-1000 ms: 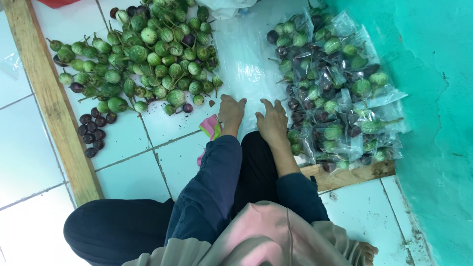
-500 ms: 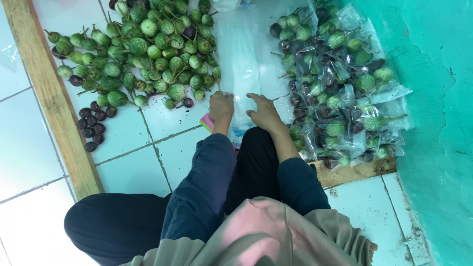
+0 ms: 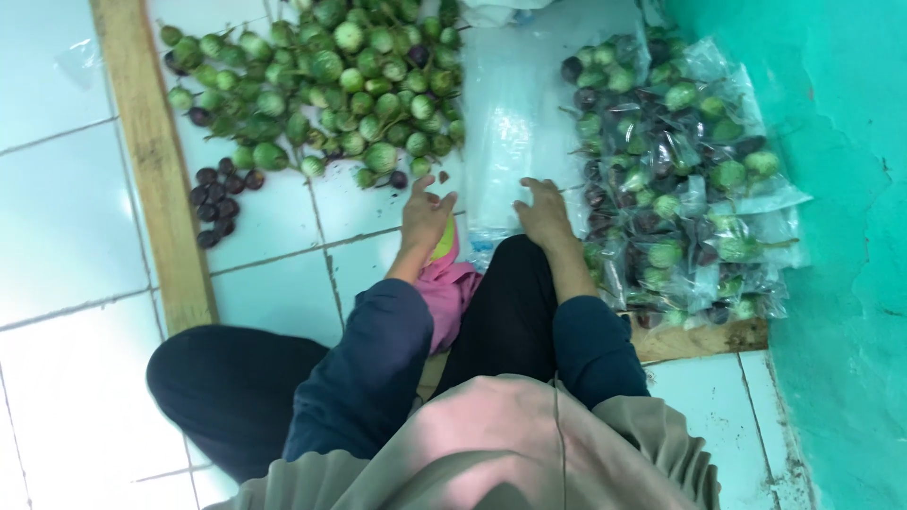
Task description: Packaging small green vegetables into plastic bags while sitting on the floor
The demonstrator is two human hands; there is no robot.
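Observation:
I sit cross-legged on a white tiled floor. My left hand reaches forward with its fingers apart, just short of the near edge of a heap of small round green eggplants; a pink and yellow cloth lies under the wrist. My right hand rests palm down on the near end of a flat stack of clear plastic bags. Neither hand holds anything that I can see.
Right of the stack, packed clear bags of green and purple eggplants are piled against a turquoise wall. A small cluster of dark purple eggplants lies by a wooden plank on the left. Another plank runs under the packed bags.
My left hand has moved left and forward off the bag stack toward the loose green eggplants. My right hand stays on the stack. The view has drifted slightly.

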